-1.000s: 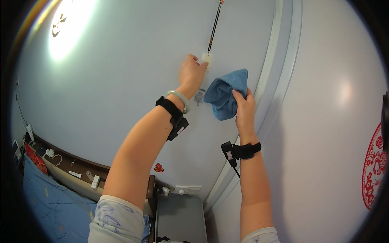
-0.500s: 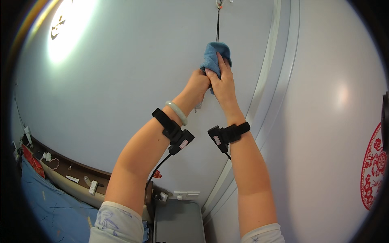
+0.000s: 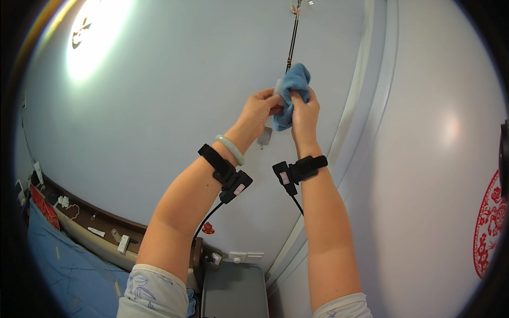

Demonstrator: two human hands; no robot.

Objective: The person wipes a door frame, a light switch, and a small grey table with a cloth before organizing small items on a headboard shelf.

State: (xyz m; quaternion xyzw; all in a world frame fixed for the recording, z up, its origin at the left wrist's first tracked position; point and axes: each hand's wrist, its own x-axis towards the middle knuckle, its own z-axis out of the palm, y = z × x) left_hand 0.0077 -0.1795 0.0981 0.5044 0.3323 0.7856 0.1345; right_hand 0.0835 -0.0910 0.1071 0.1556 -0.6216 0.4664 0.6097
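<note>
High in front of the wall, my right hand is closed round a bunched blue cloth. The cloth is folded against a pale, whitish piece that hangs at the lower end of a dark double cord. From the left, my left hand pinches the pale piece between thumb and fingers, right beside the cloth. Much of the piece is hidden behind cloth and fingers, so its kind cannot be made out.
Below my hands a small grey adhesive hook sits on the wall. A white door with a red paper-cut stands at right. Lower left are a bed and a headboard shelf with small items; a grey cabinet top is below.
My hands have moved slightly apart and the cloth has been turned, uncovering the pale piece. The cord now slants, its lower end pulled left, and the wall hook shows more.
</note>
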